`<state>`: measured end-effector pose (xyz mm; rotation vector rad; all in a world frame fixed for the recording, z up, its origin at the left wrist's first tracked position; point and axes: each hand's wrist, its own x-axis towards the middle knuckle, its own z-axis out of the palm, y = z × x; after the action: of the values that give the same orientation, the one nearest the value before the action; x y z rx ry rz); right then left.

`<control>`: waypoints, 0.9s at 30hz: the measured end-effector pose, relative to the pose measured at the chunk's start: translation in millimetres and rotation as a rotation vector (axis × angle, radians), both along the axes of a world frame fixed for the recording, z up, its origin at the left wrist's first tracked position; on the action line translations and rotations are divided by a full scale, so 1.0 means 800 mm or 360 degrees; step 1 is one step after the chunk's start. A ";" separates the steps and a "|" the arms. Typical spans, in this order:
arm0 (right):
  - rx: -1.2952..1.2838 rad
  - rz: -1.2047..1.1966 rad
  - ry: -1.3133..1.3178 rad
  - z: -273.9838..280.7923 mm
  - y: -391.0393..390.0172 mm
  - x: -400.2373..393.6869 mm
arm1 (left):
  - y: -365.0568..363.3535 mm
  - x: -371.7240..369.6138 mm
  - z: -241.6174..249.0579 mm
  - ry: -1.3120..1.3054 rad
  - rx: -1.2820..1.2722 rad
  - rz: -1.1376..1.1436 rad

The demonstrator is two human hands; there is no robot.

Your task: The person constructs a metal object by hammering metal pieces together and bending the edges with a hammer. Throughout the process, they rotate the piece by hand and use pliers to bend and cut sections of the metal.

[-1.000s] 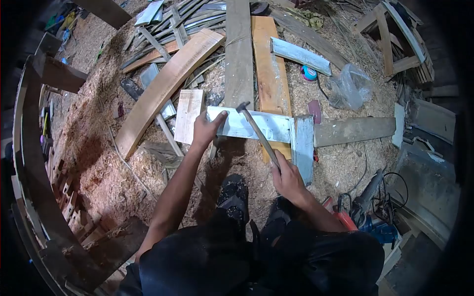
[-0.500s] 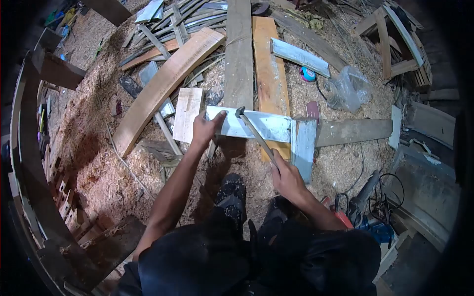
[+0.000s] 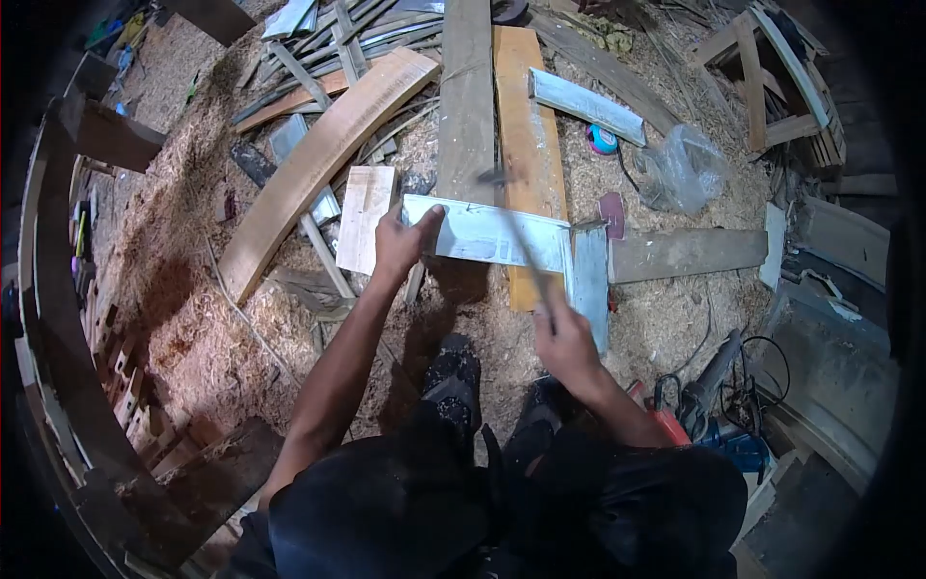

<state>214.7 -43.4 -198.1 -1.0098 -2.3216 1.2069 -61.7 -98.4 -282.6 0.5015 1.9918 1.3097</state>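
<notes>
A white-painted board lies crosswise before me, over a grey plank and an orange-brown plank. My left hand grips the board's left end, thumb on top. My right hand is closed round the handle of a hammer. The hammer is smeared by motion, its head above the board's far edge. Another white-painted piece meets the board's right end at roughly a right angle. Beside my left hand lies a short pale wood block.
Sawdust and shavings cover the ground. A curved timber lies at left. Toward the right are a tape measure, a clear plastic bag, a grey board and a corded power tool. A wooden frame stands at far right.
The hammer head has risen off the board and moved away from me, swinging slightly right. My right hand has shifted a little right. My left hand keeps its hold on the board.
</notes>
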 end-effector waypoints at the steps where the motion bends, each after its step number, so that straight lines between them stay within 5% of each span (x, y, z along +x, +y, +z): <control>1: -0.0078 0.0118 -0.0206 -0.005 0.002 0.003 | 0.001 -0.002 -0.006 -0.0032 -0.0014 0.0012; 2: -0.0169 0.0223 -0.0415 -0.012 -0.001 0.009 | 0.001 -0.002 -0.005 -0.0069 -0.0042 0.0012; 3: 0.0018 0.0229 -0.0137 -0.026 -0.001 0.015 | 0.002 -0.001 -0.005 -0.0005 -0.0038 0.0030; 6: -0.0491 -0.0071 -0.0097 0.026 0.011 -0.004 | 0.000 0.003 0.000 0.0066 0.0017 0.0015; 8: -0.0394 -0.0064 0.0171 0.012 0.036 -0.002 | -0.001 0.003 0.000 0.0036 0.0034 0.0006; 11: -0.1291 -0.0328 0.0069 0.023 0.071 -0.003 | -0.003 0.005 -0.004 -0.0083 0.0083 0.0011; 15: -0.1031 0.0322 -0.0357 0.008 0.100 0.011 | -0.003 -0.004 -0.012 -0.0113 0.0080 -0.0040; 19: -0.1225 -0.0167 -0.0027 0.035 0.127 0.006 | -0.002 -0.004 -0.016 -0.0132 0.0087 -0.0040; 22: -0.1061 0.0201 -0.0121 -0.001 0.118 0.008 | 0.000 -0.006 -0.012 -0.0165 0.0015 -0.0027; 23: -0.1248 0.0265 -0.0439 0.014 0.114 0.007 | 0.002 -0.010 -0.011 -0.0172 -0.0023 -0.0021; 27: -0.1512 -0.0181 0.0112 0.010 0.119 0.009 | -0.002 -0.007 -0.015 -0.0144 0.0052 -0.0027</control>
<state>221.7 51.5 -190.2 -1.2947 -1.5495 2.3082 -67.0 -100.3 -294.5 0.4653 1.8908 1.3333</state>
